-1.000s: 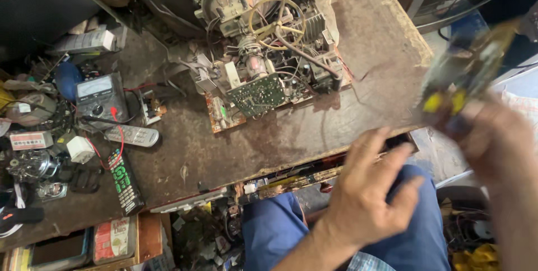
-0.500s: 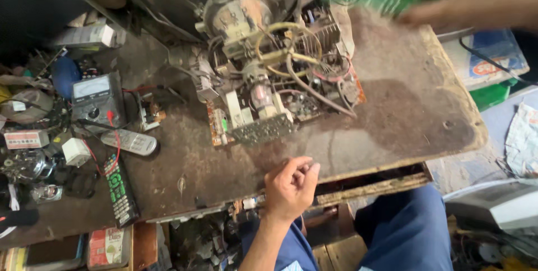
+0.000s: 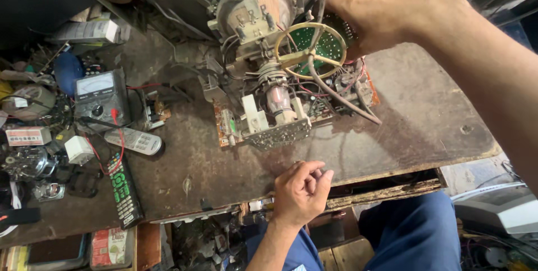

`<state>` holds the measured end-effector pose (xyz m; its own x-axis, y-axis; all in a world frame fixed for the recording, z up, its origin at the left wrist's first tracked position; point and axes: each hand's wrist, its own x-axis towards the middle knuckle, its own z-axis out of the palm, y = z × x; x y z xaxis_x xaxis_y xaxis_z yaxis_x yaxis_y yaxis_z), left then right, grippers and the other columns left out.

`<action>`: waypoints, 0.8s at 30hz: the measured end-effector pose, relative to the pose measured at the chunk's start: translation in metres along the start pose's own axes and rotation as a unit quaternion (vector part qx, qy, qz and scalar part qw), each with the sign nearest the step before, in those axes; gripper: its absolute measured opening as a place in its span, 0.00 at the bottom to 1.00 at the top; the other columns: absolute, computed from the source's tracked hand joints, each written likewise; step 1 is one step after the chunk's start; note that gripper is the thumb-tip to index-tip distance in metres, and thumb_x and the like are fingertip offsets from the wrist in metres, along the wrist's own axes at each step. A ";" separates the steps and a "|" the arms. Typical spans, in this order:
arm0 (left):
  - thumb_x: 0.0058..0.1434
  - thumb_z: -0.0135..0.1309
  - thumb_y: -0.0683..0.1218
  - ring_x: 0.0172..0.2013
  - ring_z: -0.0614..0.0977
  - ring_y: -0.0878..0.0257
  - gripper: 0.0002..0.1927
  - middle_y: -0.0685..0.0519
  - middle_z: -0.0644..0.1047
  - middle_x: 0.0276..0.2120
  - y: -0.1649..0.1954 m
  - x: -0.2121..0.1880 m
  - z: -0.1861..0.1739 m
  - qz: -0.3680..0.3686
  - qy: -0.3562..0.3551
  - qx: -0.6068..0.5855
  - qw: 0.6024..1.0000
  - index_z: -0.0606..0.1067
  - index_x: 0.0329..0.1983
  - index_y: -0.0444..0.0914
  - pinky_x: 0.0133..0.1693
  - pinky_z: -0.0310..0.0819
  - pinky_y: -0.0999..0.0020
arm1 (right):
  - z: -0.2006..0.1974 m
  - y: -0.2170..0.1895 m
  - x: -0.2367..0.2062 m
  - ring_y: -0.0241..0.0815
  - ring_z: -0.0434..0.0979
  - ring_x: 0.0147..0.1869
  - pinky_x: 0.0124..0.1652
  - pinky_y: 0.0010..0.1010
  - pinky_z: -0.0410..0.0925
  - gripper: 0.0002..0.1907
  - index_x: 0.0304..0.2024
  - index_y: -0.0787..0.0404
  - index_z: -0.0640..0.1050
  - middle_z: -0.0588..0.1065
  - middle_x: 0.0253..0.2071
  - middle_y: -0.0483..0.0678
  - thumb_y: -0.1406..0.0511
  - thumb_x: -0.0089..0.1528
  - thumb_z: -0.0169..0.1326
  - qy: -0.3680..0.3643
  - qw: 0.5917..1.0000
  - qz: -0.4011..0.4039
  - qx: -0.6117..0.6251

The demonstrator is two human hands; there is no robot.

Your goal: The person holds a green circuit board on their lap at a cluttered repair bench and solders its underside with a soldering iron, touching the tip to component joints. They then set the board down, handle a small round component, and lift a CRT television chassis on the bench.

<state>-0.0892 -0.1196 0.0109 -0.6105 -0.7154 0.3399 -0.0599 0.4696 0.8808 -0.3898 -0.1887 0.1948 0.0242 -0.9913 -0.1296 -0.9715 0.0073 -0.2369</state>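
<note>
Head view looks down on a worn, stained wooden bench [image 3: 426,120] in a crowded workshop, its front edge splintered above the person's blue trousers [image 3: 414,232]. Clutter fills the bench's left side: a grey multimeter [image 3: 101,98] with red leads, a pale remote [image 3: 134,141], a black remote [image 3: 124,190] with green keys, a white box [image 3: 78,149].

Left hand [image 3: 301,191] rests at the near edge, fingers curled loosely into a soft fist, holding nothing that can be seen. Right hand [image 3: 386,16] reaches in from the upper right with the forearm stretched across the bench, fingers closed on a small green board [image 3: 314,44] (its far edge is hidden under the fingers).

That board sits behind a yellowish ring [image 3: 310,52], at the neck [image 3: 278,98] of a picture tube [image 3: 258,8], above the brown chassis board [image 3: 297,120] packed with parts and wires.
</note>
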 end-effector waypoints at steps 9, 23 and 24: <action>0.63 0.63 0.42 0.24 0.81 0.73 0.06 0.56 0.81 0.28 -0.002 0.002 -0.046 0.058 -0.027 -0.033 0.997 0.82 0.42 0.37 0.23 0.78 0.79 | 0.017 0.047 -0.059 0.56 0.77 0.59 0.47 0.44 0.72 0.40 0.68 0.64 0.70 0.75 0.61 0.60 0.58 0.56 0.67 0.221 0.972 -0.029 0.070; 0.76 0.58 0.45 0.29 0.75 0.64 0.14 0.52 0.75 0.28 0.123 0.299 -0.272 -0.047 0.144 0.464 0.873 0.73 0.34 0.35 0.34 0.68 0.71 | 0.202 -0.105 -0.115 0.55 0.73 0.67 0.64 0.40 0.67 0.33 0.70 0.68 0.59 0.71 0.66 0.52 0.76 0.61 0.46 0.155 0.433 0.248 0.853; 0.76 0.58 0.45 0.29 0.75 0.64 0.14 0.52 0.75 0.28 0.127 0.303 -0.268 -0.077 0.136 0.475 0.866 0.73 0.33 0.35 0.34 0.68 0.70 | 0.205 -0.109 -0.103 0.54 0.74 0.66 0.64 0.39 0.67 0.32 0.69 0.68 0.60 0.72 0.64 0.53 0.76 0.61 0.46 0.169 0.404 0.249 0.864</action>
<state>-0.0702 -0.4157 0.3144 -0.3365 -0.8424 0.4208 -0.8257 0.4788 0.2982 -0.2382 -0.0606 0.0366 -0.3908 -0.7692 -0.5056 0.7857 0.0074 -0.6185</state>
